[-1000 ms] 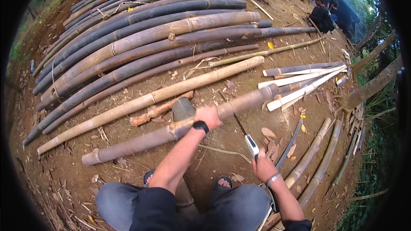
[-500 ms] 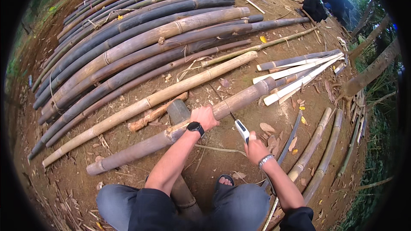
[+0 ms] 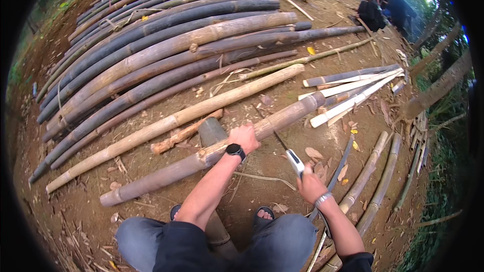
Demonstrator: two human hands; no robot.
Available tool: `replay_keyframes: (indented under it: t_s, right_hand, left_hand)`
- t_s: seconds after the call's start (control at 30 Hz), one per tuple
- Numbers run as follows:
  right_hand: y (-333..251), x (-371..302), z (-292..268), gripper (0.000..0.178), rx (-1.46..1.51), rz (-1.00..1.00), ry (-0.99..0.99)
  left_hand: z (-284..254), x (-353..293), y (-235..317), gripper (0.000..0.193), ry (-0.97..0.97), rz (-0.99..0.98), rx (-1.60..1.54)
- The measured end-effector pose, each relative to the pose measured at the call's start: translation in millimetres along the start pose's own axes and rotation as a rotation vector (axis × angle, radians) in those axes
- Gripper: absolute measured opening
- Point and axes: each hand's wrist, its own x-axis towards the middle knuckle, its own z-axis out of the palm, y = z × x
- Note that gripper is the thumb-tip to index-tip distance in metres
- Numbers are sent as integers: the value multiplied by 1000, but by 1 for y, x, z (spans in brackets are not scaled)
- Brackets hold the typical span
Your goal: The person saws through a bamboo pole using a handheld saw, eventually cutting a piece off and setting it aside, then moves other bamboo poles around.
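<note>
A thick brown bamboo pole [image 3: 296, 111] lies slantwise in front of me, from lower left to upper right. My left hand [image 3: 244, 139] is closed over its middle. In my right hand [image 3: 310, 185] is the handle of a hand saw [image 3: 295, 161], white with a dark grip. Its thin dark blade reaches to the pole just right of my left hand and crosses it; a bit of blade or cut line shows beyond the far side. A grey-brown bamboo piece [image 3: 212, 131] sits under the pole, and a similar one [image 3: 218, 234] shows between my legs.
Many long dark poles [image 3: 151, 35] lie in a broad stack at the far left. Closer lies a pale bamboo pole [image 3: 201, 109]. Split pale strips [image 3: 353, 95] rest at right, with cut poles [image 3: 368, 171] below them. Trees stand at the right edge; people [image 3: 370, 12] sit far off.
My right hand has drawn the saw back toward the lower right, so more blade shows on the near side of the pole. My left hand keeps its hold.
</note>
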Motion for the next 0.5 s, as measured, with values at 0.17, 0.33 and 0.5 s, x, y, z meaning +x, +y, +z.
replay_keyframes:
  t_s: [0.17,0.33,0.5]
  right_hand:
    - [-11,-24,-5,51,-6,20,-55]
    - [-12,25,10,49,6,48,-12]
    - [-16,-40,4,41,15,9,-104]
  left_hand:
    - [-20,-1,-3,52,-104,-17,-12]
    - [-10,-20,23,51,-55,76,-15]
    - [-11,-17,-20,52,-66,-11,8]
